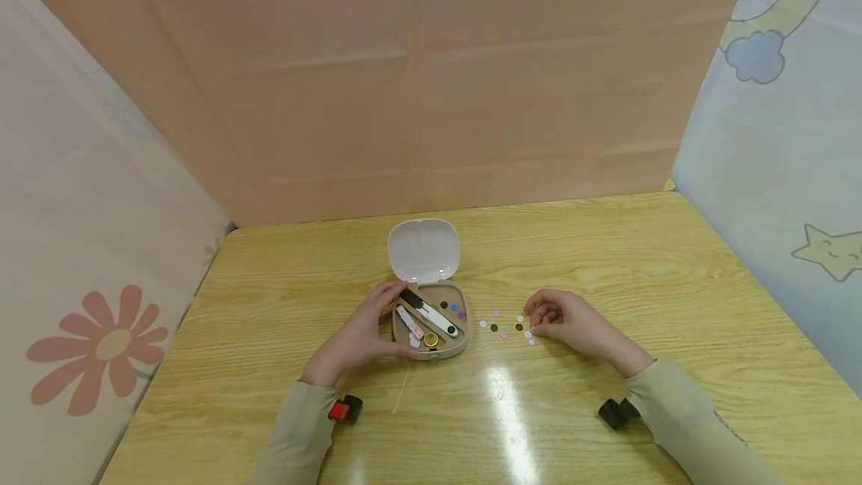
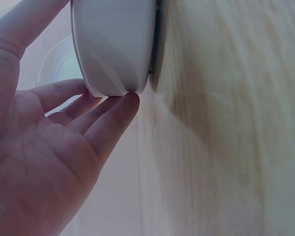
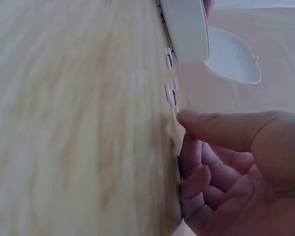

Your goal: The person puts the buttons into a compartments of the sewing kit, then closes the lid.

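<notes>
My left hand (image 1: 357, 328) holds the left side of an open sewing box (image 1: 465, 292), thumb at the front and fingers at the back corner. The left wrist view shows fingertips (image 2: 131, 101) against its white wall. Inside lie white-handled thread snips (image 1: 438, 318) with a black end, a pink-patterned strip (image 1: 409, 322), a gold round piece (image 1: 431, 339) and several buttons (image 1: 454, 307). My right hand (image 1: 572, 322) rests at the right of several loose buttons (image 1: 503, 334), fingers curled. Its thumb (image 3: 211, 127) reaches the nearest buttons; whether one is pinched is hidden.
The box's white lid (image 1: 424, 249) stands raised behind it. A thin pale stick-like thing (image 1: 402, 388) lies on the wooden table (image 1: 269, 305) in front of the box. A peach cloth (image 1: 404, 96) hangs behind the table, and patterned cloths flank both sides.
</notes>
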`<action>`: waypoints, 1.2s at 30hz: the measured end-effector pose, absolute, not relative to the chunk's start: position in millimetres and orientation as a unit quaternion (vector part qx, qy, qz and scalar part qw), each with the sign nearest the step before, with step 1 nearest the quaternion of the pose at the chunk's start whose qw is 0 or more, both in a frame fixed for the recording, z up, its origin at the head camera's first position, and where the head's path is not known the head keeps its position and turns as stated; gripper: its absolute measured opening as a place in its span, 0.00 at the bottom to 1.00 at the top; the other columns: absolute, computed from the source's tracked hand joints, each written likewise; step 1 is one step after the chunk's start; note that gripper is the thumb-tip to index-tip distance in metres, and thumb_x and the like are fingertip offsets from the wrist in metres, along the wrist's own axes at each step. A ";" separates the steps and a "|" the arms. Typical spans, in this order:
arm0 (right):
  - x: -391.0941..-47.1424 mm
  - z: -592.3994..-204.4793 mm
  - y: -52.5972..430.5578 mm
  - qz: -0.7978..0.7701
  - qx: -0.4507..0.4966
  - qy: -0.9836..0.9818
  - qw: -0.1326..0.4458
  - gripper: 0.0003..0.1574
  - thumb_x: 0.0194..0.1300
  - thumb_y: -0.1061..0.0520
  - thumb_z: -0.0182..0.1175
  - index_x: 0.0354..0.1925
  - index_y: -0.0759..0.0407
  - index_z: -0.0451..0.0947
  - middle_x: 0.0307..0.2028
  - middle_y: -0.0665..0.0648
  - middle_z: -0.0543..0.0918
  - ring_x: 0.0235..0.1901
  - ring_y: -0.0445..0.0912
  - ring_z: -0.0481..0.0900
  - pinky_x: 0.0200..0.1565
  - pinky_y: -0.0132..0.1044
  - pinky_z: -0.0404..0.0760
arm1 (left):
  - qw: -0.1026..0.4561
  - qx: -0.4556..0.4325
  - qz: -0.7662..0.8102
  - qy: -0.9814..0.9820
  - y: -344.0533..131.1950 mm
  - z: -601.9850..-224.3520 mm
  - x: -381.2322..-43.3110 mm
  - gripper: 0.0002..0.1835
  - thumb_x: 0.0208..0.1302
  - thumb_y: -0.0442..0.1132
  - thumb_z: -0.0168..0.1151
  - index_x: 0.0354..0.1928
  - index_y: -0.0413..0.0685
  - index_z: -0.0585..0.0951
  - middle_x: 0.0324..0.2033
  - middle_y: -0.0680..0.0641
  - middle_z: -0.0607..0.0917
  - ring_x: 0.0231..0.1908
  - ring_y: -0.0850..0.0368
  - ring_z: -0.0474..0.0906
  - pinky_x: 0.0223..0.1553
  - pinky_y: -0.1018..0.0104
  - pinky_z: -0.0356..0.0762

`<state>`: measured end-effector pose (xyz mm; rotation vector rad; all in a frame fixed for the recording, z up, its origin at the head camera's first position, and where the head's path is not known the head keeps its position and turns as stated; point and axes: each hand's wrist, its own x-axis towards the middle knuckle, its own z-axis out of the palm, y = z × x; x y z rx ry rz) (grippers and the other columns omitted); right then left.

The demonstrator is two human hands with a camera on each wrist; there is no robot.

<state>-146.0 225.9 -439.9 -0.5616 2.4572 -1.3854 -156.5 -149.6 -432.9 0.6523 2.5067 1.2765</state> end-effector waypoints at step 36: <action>-142.9 -431.6 230.1 -0.560 -0.167 0.798 0.148 0.24 0.64 0.64 0.62 0.54 0.74 0.70 0.42 0.67 0.81 0.39 0.52 0.82 0.41 0.40 0.82 | 0.119 0.223 0.413 0.875 -151.2 -430.1 -154.6 0.57 0.41 0.52 0.79 0.74 0.55 0.57 0.67 0.58 0.60 0.67 0.57 0.56 0.65 0.52 0.59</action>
